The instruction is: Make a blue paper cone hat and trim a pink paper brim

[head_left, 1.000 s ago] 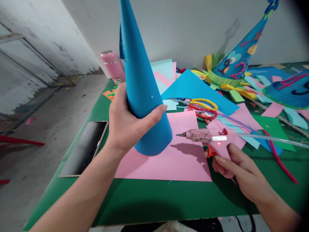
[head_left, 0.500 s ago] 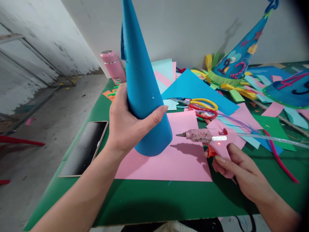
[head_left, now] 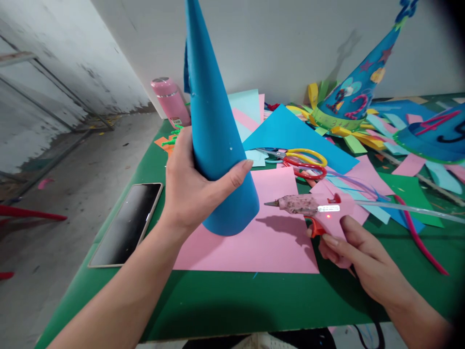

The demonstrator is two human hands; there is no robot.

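Observation:
Upright in my left hand (head_left: 198, 186) is a blue paper cone (head_left: 220, 131), its tip at the top edge of the view. My fingers wrap behind the cone and my thumb presses its front. A pink hot glue gun (head_left: 308, 206) with a lit red light is gripped in my right hand (head_left: 358, 254), fingers at its orange trigger (head_left: 317, 227). Its nozzle points left, close to the cone's lower right side; I cannot tell if they touch. A clear glue stick (head_left: 410, 208) sticks out of the gun's back. Beneath both lies a pink paper sheet (head_left: 250, 252).
On the green table (head_left: 218, 303) lie a phone (head_left: 129, 225) at left and scissors (head_left: 307, 162) behind the gun. A pink flask (head_left: 170, 99) stands at the back. Decorated cone hats (head_left: 358, 92) and paper scraps fill the right side. A grey wall rises behind.
Almost nothing differs. The view has shifted very slightly; both hands keep their hold on the cone and the glue gun.

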